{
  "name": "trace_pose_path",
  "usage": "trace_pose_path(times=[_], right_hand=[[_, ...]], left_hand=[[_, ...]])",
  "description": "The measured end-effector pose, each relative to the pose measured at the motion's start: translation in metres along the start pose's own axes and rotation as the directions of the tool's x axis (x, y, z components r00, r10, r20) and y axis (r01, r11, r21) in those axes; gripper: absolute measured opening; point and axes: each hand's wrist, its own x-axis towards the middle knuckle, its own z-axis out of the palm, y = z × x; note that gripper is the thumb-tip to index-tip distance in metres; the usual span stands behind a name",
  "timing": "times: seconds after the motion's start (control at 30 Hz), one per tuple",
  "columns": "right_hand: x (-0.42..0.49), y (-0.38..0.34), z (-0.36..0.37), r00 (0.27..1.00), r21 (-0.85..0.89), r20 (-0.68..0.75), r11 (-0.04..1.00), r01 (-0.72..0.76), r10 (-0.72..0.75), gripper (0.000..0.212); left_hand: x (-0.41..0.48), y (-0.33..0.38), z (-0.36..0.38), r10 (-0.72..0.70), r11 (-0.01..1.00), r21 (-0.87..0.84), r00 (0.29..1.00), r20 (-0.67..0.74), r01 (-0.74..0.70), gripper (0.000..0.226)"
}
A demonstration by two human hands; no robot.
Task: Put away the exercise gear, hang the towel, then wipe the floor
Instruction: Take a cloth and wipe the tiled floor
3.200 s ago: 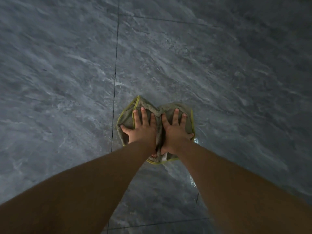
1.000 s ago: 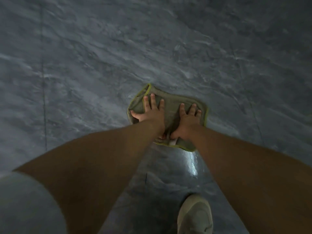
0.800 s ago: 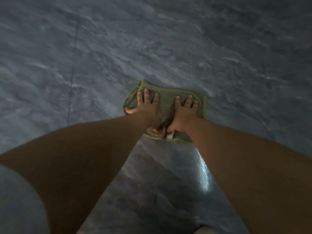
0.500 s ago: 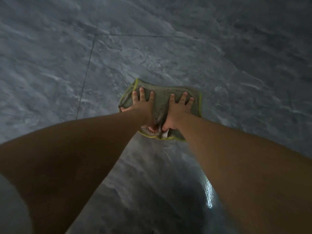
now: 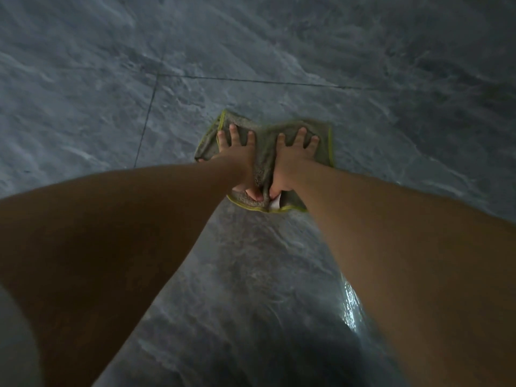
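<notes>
Head view looking down: two bare arms are reaching to the centre of the frame, where the left hand and right hand are pressing flat, fingers spread, side by side on a grey cloth with yellow edging. It is lying bunched on the grey marbled floor. A wet streak is glistening at lower right.

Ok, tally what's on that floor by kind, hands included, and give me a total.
Hands: 2, the left hand and the right hand, both pressed flat on the cloth
Cloths: 1, a grey cloth with yellow edging
Total: 3
</notes>
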Motion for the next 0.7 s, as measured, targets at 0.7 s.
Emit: trace_pose_path(times=[0.7], right_hand=[[0.022, -0.006, -0.068, 0.994, -0.033, -0.094, 0.998, 0.058, -0.061, 0.140]], left_hand=[[0.049, -0.023, -0.051, -0.032, 0.999, 0.004, 0.993, -0.111, 0.033, 0.154]])
